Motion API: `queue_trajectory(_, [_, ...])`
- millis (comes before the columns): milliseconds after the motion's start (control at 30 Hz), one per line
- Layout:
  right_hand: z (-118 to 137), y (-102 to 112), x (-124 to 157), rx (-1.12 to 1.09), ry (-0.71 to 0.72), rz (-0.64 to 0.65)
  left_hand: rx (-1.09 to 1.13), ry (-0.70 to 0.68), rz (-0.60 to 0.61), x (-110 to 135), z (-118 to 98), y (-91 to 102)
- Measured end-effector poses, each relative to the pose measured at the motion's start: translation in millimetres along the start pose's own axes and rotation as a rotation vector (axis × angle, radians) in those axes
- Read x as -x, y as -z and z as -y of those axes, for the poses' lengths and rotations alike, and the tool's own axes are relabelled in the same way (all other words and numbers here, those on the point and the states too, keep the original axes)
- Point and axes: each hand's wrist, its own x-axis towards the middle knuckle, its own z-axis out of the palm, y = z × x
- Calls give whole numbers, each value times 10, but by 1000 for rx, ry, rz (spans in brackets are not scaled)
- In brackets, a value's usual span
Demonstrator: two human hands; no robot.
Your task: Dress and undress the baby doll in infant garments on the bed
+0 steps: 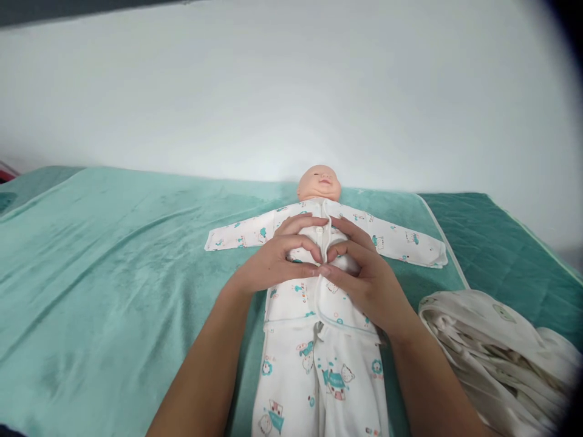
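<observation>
A baby doll (320,182) lies on its back, dressed in a white printed baby top (298,296) with both sleeves spread outward. Below the top are matching printed pants (334,376). My left hand (285,252) and my right hand (357,264) meet at the top's front opening over the doll's belly. Thumbs and index fingers of both hands pinch the front edges of the top, with the fingertips nearly touching. Higher up the placket a small round fastener shows. What lies right under my fingertips is hidden.
A green plush blanket (136,291) covers the bed, with a darker green quilted cover (510,249) at the right. A bundled off-white cloth (492,340) lies beside my right forearm. Behind the doll's head rises a white wall (273,91).
</observation>
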Motion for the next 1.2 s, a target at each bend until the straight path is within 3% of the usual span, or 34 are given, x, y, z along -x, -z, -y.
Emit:
queue_trajectory(200, [65, -61, 3, -62, -56, -35, 71, 17, -54, 1, -34, -46])
queue_trajectory(300, [29, -21, -10, -314, -197, -199, 240, 58, -150, 15, 0, -40])
queue_trajectory(367, [-68, 67, -34, -490, -359, -458, 411, 115, -354, 35, 92, -4])
queue_trajectory(467, [-275, 233, -81, -569, -506, -841, 520, 237, -843, 72, 293, 81])
queue_trajectory(533, [-385, 296, -95, -566, -480, -938, 399, 307, -1112, 87, 402, 118])
queue_trajectory(567, [-419, 299, -92, -543, -457, -930, 294, 327, -1178, 87, 435, 119])
queue_trajectory(633, [-446, 255, -75, -409, -434, -832, 39, 321, -1149, 69, 455, 87])
queue_trajectory(767, [-445, 101, -79, 13, -377, -561, -421, 208, -751, -22, 424, -20])
queue_trajectory(833, [-462, 55, -140, 176, -311, -485, -564, 205, -630, -69, 433, -31])
queue_trajectory(1033, [-552, 41, -505, 426, -192, -381, -762, 248, -535, -152, 530, 58])
queue_trajectory(1200, [-660, 204, -767, 473, -311, -327, -827, 285, -523, -161, 578, 90])
